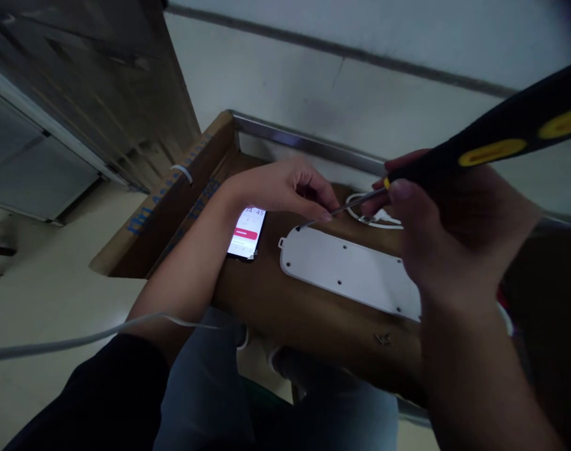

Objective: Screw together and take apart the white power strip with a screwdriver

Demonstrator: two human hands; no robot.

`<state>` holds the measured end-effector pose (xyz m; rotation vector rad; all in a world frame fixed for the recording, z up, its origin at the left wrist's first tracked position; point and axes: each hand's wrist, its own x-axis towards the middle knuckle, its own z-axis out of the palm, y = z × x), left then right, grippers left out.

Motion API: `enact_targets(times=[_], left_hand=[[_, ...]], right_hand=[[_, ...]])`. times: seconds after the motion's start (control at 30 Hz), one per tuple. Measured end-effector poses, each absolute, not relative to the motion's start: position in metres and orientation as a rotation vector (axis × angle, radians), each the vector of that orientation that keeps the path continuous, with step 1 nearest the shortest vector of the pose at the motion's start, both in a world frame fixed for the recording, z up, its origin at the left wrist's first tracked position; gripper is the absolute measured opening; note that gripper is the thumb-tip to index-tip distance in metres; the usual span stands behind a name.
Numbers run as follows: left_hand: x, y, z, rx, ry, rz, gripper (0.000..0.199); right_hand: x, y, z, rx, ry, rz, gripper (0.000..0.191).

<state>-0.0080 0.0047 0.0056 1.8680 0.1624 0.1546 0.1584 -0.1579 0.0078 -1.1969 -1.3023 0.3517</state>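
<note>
My right hand (464, 232) is wrapped around the black and yellow handle of a screwdriver (440, 158). Its thin metal shaft slants down to the left, and the tip meets a corner hole of a white power strip (360, 269). The strip lies with its screw-hole side up, and its right end is hidden behind my right hand. With thumb and fingers closed, my left hand (304, 191) pinches the shaft near the tip. Several small loose screws (383, 339) lie on the brown surface in front of the strip.
A lit phone (246, 235) lies beside my left forearm. White cable (379, 216) coils behind the strip. The brown cardboard-covered surface (276, 300) has a raised edge (168, 200) at left and a metal rail (308, 143) along the wall. A pale cord (79, 343) crosses my left arm.
</note>
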Motion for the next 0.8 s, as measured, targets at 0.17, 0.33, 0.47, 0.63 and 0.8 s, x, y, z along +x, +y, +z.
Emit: enact_targets(times=[0.17, 0.33, 0.47, 0.63, 0.8], left_hand=[[-0.009, 0.006, 0.004, 1.828, 0.148, 0.148, 0.014], [-0.010, 0.010, -0.001, 1.834, 0.181, 0.155, 0.013], [-0.012, 0.012, -0.001, 1.878, 0.209, 0.147, 0.014], [-0.015, 0.010, 0.003, 1.927, 0.290, 0.199, 0.013], [-0.015, 0.007, 0.003, 1.930, 0.284, 0.240, 0.012]], right_hand=[[0.158, -0.153, 0.023, -1.251, -1.427, 0.391, 0.029], [0.166, -0.140, 0.031, -1.358, -1.464, 0.510, 0.035], [0.171, -0.131, 0.036, -1.339, -1.548, 0.573, 0.036], [0.164, -0.127, 0.050, -1.336, -1.732, 0.598, 0.034], [0.143, -0.122, 0.065, -1.434, -1.660, 0.207, 0.055]])
